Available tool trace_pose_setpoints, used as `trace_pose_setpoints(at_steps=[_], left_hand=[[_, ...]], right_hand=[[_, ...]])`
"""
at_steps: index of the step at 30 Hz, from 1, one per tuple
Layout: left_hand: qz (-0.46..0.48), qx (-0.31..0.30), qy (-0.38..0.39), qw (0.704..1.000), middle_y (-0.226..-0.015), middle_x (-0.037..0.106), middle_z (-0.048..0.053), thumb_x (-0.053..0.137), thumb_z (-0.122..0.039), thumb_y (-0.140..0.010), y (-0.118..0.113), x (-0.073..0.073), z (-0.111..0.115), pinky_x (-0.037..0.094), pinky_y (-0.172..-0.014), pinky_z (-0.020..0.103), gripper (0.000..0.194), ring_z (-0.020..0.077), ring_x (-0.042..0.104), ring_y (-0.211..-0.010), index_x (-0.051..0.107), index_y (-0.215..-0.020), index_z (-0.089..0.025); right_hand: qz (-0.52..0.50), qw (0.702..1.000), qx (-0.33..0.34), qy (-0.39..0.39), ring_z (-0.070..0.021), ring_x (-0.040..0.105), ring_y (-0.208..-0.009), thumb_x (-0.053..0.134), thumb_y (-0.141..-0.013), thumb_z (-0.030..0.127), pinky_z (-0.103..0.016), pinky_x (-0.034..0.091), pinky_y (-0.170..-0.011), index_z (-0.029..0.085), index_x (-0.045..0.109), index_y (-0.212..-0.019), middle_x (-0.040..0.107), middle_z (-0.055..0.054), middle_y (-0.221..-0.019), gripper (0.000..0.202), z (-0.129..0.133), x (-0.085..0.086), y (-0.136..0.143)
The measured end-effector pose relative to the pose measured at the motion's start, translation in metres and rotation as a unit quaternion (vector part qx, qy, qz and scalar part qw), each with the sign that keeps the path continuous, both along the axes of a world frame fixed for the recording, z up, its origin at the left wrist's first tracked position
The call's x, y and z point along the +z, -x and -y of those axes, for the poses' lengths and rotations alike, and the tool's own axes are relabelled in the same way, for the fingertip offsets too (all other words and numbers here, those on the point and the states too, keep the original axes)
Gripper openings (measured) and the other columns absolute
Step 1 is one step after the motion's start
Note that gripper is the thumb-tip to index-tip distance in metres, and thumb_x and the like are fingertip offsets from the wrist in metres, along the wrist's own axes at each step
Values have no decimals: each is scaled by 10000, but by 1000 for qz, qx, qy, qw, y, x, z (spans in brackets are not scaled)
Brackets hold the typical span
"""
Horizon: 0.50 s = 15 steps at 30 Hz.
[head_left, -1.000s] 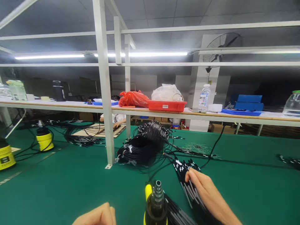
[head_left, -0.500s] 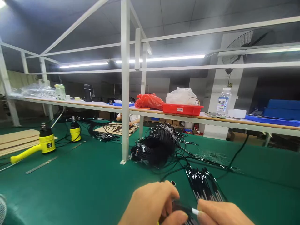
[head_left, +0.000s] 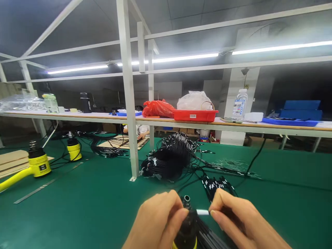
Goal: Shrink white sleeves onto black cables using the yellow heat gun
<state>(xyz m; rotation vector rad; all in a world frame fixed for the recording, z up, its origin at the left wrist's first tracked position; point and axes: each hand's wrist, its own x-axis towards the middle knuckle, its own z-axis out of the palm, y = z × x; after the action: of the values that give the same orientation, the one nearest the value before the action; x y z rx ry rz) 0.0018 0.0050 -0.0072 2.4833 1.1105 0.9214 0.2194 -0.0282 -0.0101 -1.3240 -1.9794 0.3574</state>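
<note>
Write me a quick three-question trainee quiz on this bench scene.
1. Which lies right beside the red plastic tray: (a) black flask, (b) crumpled red plastic bag, (c) blue box?
2. True or false: a short white tube shows between the left hand and right hand.
3. Fill in: the clear plastic bottle with a white cap stands on the ____.

Key: 1 b; 2 true; 3 long shelf.

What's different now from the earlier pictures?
The left hand has moved right to the upright heat gun; the right hand has left the cable bundle and come in opposite. They now hold a white-sleeved lead between them. The red tray and the bottle are still on the shelf.
</note>
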Motion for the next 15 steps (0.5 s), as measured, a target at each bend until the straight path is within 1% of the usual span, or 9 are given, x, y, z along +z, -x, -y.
trace_pose_setpoints(at_steps=[3,5,6,8,10,13,15], left_hand=[[22,10,-5,1000,-739,604,-2,349,-402,-1003,3,3,0,438,-674,241,352,169,541,-675,542,-763,-232],[33,22,1,999,-744,584,1,347,-429,-1003,5,3,-2,438,-684,235,370,171,532,-695,530,-750,-230],[34,29,12,999,-723,558,-4,348,-443,-1001,6,2,-5,428,-660,230,383,167,514,-682,507,-729,-226],[24,32,47,998,-662,487,-20,349,-473,-997,4,1,-11,381,-586,230,421,154,451,-624,437,-677,-215],[22,35,76,996,-635,441,-29,341,-483,-994,0,-1,-17,336,-562,240,441,148,403,-604,387,-655,-206],[37,39,99,994,-657,448,-26,358,-490,-981,-6,-4,-22,309,-582,251,433,151,397,-638,389,-661,-200],[44,47,113,991,-667,449,-25,364,-495,-980,-9,-6,-24,307,-603,255,434,154,399,-656,390,-664,-198]], right_hand=[[1,1000,11,-5,-111,452,-545,392,-940,278,-221,357,-487,232,425,-711,528,38,-646,235,0,19,12],[3,1000,20,-2,-109,449,-580,408,-939,248,-223,348,-517,228,430,-727,526,43,-665,214,-3,27,18],[1,1000,26,2,-108,443,-590,411,-939,238,-224,341,-527,226,432,-728,520,46,-667,213,-5,28,20],[-10,999,27,21,-106,411,-590,408,-945,230,-232,319,-533,223,435,-732,494,55,-661,214,-10,26,20],[-34,998,18,52,-106,367,-577,413,-946,243,-240,287,-516,222,424,-726,451,64,-643,221,-15,21,17],[-56,995,-3,88,-111,321,-569,415,-949,290,-252,253,-506,221,411,-715,396,69,-621,244,-19,15,11],[-49,995,-14,90,-114,314,-572,406,-950,310,-257,248,-512,219,410,-709,391,66,-620,258,-21,13,7]])
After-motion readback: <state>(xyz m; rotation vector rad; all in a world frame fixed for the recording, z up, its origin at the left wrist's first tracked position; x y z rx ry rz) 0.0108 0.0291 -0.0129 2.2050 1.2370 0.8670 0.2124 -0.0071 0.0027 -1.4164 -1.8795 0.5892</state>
